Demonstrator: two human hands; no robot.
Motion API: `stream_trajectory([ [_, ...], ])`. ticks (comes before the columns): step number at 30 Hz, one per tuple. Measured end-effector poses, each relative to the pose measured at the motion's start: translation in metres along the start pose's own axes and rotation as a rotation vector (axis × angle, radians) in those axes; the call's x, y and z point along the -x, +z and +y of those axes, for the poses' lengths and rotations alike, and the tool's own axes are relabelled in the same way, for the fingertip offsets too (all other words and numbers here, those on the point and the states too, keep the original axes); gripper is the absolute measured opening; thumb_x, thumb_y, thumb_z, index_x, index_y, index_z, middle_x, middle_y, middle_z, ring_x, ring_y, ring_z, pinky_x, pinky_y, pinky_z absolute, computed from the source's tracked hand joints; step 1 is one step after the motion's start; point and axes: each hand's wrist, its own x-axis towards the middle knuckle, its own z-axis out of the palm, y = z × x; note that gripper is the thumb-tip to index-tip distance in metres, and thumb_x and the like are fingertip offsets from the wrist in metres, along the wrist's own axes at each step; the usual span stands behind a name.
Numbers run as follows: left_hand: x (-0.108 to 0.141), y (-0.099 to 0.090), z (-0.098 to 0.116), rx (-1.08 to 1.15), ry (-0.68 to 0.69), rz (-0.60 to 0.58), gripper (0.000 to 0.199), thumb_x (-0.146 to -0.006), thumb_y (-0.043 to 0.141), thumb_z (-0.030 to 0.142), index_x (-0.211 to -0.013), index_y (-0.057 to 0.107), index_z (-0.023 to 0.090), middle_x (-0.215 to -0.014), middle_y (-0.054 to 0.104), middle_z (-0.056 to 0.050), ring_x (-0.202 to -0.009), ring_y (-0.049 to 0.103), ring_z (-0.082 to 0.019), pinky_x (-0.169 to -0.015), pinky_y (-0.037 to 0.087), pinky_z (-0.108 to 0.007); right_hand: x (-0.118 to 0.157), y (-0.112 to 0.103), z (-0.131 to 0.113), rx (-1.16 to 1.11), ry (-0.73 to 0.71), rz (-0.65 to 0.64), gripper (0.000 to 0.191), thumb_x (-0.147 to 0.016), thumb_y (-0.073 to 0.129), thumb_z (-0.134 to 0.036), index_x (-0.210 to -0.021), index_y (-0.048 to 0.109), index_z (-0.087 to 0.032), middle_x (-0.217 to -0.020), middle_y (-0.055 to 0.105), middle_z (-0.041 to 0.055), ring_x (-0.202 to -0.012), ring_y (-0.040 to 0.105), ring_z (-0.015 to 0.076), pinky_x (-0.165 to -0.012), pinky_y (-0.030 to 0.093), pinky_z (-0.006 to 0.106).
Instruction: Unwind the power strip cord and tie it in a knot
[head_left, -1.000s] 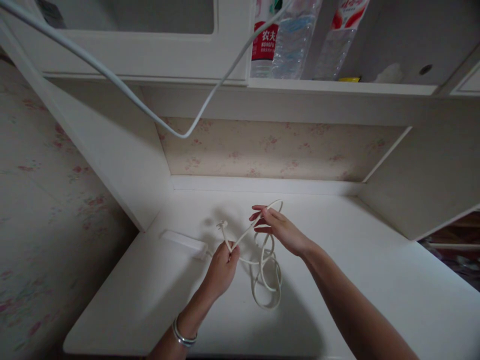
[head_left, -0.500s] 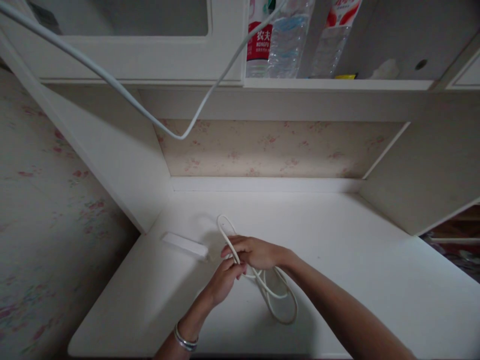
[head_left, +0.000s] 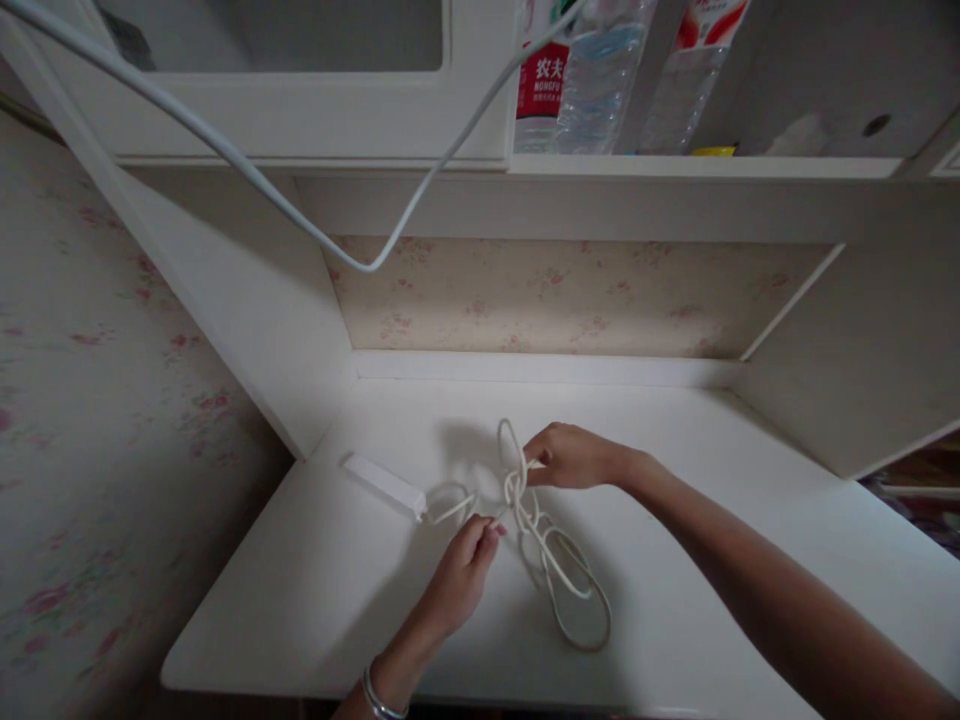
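Cord, head view: the off-white cord (head_left: 514, 487) is slim and smooth, bunched in a tangled crossing between the hands; one narrow loop stands up at the far side, longer rounded loops spread toward the near right.
Place: over and on the middle of the white worktop (head_left: 300, 580).
Left hand (head_left: 461, 575): fingertips pinched on the cord.
Right hand (head_left: 574, 457): fingers curled, gripping the cord beside the crossing.
White bar (head_left: 384, 485): lying left, cord at its near end.

Silver-toned bangle (head_left: 381, 696), shiny, at the left wrist. Both forearms bare, no sleeves in view. Right wrist bare. Hands (head_left: 459, 575) ungloved.
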Motion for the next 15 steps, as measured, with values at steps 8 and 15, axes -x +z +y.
stream_trajectory([
  [8, 0.009, -0.011, -0.028, -0.032, -0.044, 0.158, 0.037, -0.094, 0.037, 0.050, -0.074, 0.045, 0.019, -0.071, 0.044, 0.001, -0.070, 0.042, -0.015, -0.066, 0.035, -0.024, 0.061, -0.079, 0.039, -0.166, 0.367, 0.172, 0.044, -0.075, 0.062, -0.058, -0.081, 0.074, -0.016, -0.068, 0.063, -0.0004, -0.061, 0.050, 0.0106, -0.057, 0.034, 0.022],
  [15, 0.009, -0.002, -0.021, -0.060, -0.036, 0.166, 0.035, -0.095, 0.035, 0.046, -0.078, 0.048, 0.019, -0.073, 0.048, 0.000, -0.071, 0.046, -0.016, -0.069, 0.037, -0.025, 0.080, -0.145, 0.036, -0.075, 0.528, 0.738, 0.047, -0.062, 0.072, -0.053, -0.079, 0.075, -0.009, -0.055, 0.057, -0.0007, -0.051, 0.044, 0.0059, -0.055, 0.030, 0.025],
])
